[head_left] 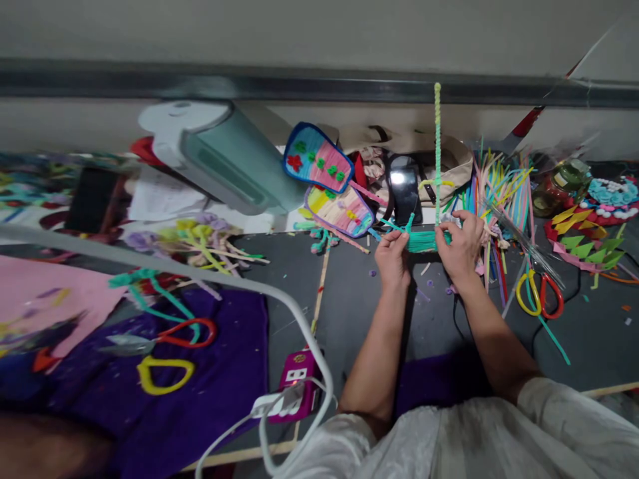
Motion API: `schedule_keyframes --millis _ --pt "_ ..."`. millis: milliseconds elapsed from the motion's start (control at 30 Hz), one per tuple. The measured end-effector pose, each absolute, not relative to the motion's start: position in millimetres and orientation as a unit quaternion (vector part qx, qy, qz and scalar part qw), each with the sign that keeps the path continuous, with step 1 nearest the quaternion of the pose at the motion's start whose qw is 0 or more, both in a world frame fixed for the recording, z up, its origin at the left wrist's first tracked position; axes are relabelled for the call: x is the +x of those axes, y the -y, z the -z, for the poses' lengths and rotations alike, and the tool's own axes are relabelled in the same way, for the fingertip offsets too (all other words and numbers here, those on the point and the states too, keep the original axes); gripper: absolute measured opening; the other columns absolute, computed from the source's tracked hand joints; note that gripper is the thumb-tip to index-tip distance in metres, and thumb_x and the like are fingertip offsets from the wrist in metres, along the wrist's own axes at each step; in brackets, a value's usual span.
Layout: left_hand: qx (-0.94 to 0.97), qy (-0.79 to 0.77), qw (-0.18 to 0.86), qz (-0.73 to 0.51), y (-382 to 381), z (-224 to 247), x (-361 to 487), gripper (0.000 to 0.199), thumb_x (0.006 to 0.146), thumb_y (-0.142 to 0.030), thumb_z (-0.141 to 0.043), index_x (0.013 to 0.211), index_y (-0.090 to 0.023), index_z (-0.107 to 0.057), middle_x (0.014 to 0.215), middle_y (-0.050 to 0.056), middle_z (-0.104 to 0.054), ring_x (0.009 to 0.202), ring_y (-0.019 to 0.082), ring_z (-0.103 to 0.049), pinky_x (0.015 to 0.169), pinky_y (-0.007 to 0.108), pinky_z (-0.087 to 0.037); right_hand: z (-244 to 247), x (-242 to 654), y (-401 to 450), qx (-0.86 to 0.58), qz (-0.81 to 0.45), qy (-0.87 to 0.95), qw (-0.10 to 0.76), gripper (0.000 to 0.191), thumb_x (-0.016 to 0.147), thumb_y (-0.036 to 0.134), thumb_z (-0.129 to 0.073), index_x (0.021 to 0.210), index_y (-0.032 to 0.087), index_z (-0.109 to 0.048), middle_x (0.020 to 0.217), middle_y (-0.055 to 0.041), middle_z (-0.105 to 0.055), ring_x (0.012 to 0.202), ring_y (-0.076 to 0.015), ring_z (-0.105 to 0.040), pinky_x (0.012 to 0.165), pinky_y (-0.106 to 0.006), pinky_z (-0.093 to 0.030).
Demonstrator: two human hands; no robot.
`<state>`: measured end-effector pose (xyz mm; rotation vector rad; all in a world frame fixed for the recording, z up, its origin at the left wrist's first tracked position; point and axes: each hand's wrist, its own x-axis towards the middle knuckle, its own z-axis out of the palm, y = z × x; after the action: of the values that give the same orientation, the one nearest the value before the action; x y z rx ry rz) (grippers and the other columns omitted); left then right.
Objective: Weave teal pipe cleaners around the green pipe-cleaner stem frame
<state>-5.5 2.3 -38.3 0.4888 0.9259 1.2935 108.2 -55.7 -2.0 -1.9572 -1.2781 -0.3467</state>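
Note:
My left hand (393, 256) pinches the left end of a flat teal pipe-cleaner piece (421, 241). Its right end is between the closed fingers of my right hand (460, 246). A twisted yellow-to-green stem (438, 153) rises upright by my right fingertips, with a short yellow crosspiece partway up. Just behind my hands lie a dark phone (404, 193) and two colourful fan-shaped woven pieces, the upper one (319, 159) with a blue edge. Loose coloured pipe cleaners (499, 193) are heaped to the right of my right hand.
Red-and-yellow scissors (542, 296) lie at the right; another pair (174, 339) rests on the purple cloth (234, 366) at left. A pale cable (249, 285) curves to a magenta power strip (294, 386). A lamp-like appliance (234, 159) leans at the back.

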Motion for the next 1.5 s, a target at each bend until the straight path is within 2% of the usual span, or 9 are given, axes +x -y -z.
schedule_keyframes --millis 133,267,400,500,567,767,933,1133,1500 --pt "0.147 -0.381 0.724 -0.556 -8 44 -7 0.042 0.049 -0.023 -0.094 0.08 -0.018 -0.066 0.072 -0.001 -0.067 0.061 0.011 -0.063 0.059 0.023 -0.049 2 112 55 -0.742 0.105 0.51 0.422 0.019 0.092 0.036 -0.061 0.087 0.023 -0.074 0.122 -0.0109 -0.061 0.117 -0.028 -0.049 0.103 -0.048 -0.04" --pt "0.144 -0.372 0.719 -0.569 -14 54 -11 0.03 0.061 -0.022 -0.09 0.081 -0.02 -0.066 0.078 0.001 -0.07 0.071 0.014 -0.068 0.068 0.025 -0.054 4 127 53 -0.701 0.042 0.452 0.551 0.028 0.093 0.043 -0.059 0.109 0.022 -0.069 0.118 -0.0104 -0.063 0.114 -0.0241 -0.056 0.103 -0.045 -0.045" --pt "0.14 -0.379 0.71 -0.577 -20 63 -13 0.029 0.066 -0.023 -0.089 0.082 -0.021 -0.065 0.079 0.0 -0.071 0.073 0.013 -0.069 0.07 0.023 -0.056 7 142 48 -0.637 -0.215 0.335 0.661 0.038 0.08 0.047 -0.072 0.108 0.021 -0.067 0.103 -0.005 -0.07 0.094 -0.0182 -0.065 0.085 -0.034 -0.056" --pt "0.145 -0.402 0.701 -0.571 -21 65 -11 0.031 0.065 -0.027 -0.09 0.08 -0.021 -0.064 0.078 0.002 -0.071 0.072 0.014 -0.069 0.067 0.024 -0.057 8 138 45 -0.535 -0.449 0.245 0.672 0.036 0.071 0.046 -0.081 0.093 0.019 -0.07 0.079 -0.0004 -0.071 0.081 -0.0179 -0.069 0.08 -0.034 -0.06" --pt "0.161 -0.414 0.696 -0.564 -21 62 -10 0.032 0.065 -0.03 -0.091 0.079 -0.021 -0.063 0.078 0.003 -0.071 0.072 0.015 -0.069 0.066 0.025 -0.057 7 129 44 -0.489 -0.515 0.19 0.678 0.033 0.067 0.04 -0.085 0.086 0.019 -0.069 0.072 0.0013 -0.071 0.077 -0.0179 -0.07 0.078 -0.035 -0.062" --pt "0.176 -0.38 0.716 -0.559 -16 45 -10 0.032 0.062 -0.029 -0.091 0.079 -0.02 -0.065 0.078 0.003 -0.072 0.064 0.013 -0.065 0.06 0.024 -0.054 12 113 39 -0.464 -0.503 0.117 0.72 0.026 0.067 0.026 -0.084 0.086 0.02 -0.067 0.075 0.0028 -0.075 0.074 -0.0158 -0.073 0.078 -0.035 -0.065" --pt "0.139 -0.35 0.741 -0.557 -11 33 -10 0.036 0.056 -0.022 -0.091 0.08 -0.016 -0.066 0.083 0.003 -0.075 0.064 0.011 -0.066 0.058 0.021 -0.052 19 109 34 -0.454 -0.474 0.088 0.749 0.029 0.068 0.028 -0.082 0.09 0.02 -0.067 0.079 0.0026 -0.075 0.071 -0.0139 -0.072 0.08 -0.034 -0.064" --pt "0.127 -0.337 0.74 -0.567 -9 30 -6 0.035 0.053 -0.019 -0.091 0.076 -0.015 -0.065 0.077 0.002 -0.074 0.062 0.011 -0.066 0.058 0.02 -0.052 26 100 29 -0.447 -0.486 0.083 0.747 0.048 0.062 0.03 -0.087 0.104 0.02 -0.067 0.093 0.0008 -0.077 0.076 -0.0139 -0.072 0.075 -0.032 -0.063" --pt "0.104 -0.334 0.744 -0.569 -11 34 -2 0.03 0.056 -0.013 -0.088 0.073 -0.015 -0.063 0.072 0.0 -0.072 0.057 0.009 -0.065 0.054 0.017 -0.051 32 103 25 -0.474 -0.477 0.065 0.737 0.049 0.063 0.027 -0.085 0.108 0.022 -0.067 0.094 0.0007 -0.078 0.075 -0.0139 -0.073 0.073 -0.03 -0.062"
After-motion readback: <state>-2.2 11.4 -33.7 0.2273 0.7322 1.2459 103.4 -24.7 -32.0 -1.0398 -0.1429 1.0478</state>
